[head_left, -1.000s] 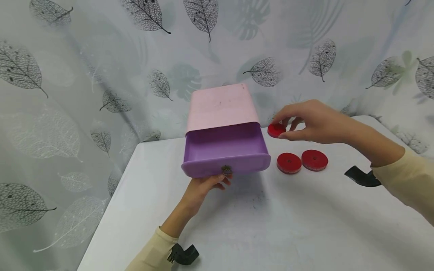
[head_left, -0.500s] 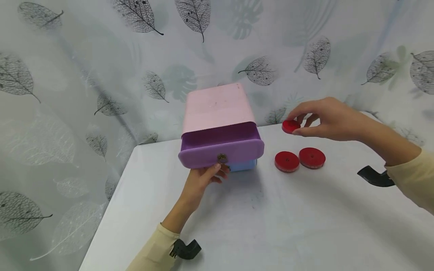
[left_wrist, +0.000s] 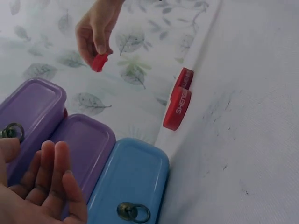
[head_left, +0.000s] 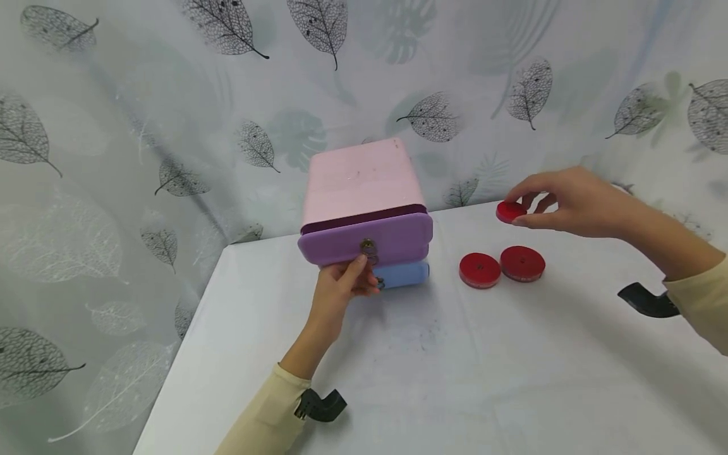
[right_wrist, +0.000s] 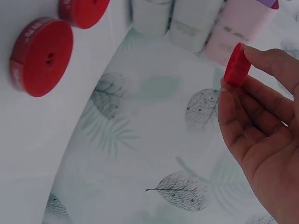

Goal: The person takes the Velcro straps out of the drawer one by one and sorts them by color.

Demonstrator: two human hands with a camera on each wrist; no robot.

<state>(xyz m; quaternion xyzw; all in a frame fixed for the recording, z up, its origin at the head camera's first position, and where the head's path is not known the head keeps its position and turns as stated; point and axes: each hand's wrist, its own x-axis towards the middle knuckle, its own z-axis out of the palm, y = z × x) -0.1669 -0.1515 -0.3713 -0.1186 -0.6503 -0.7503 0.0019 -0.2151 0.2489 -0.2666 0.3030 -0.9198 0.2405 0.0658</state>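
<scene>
Red roll (head_left: 510,212), a flat, glossy-looking disc, sits pinched in the right hand (head_left: 574,202). From my remote seat I see the purple drawer (head_left: 398,238) at the left hand (head_left: 337,287) (thumb against its front, fingers loose), slightly out, contents hidden; a blue drawer (head_left: 405,275) shows beside that hand.

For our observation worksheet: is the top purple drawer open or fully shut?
Partly open: a dark gap shows between the purple drawer front and the pink casing.
</scene>
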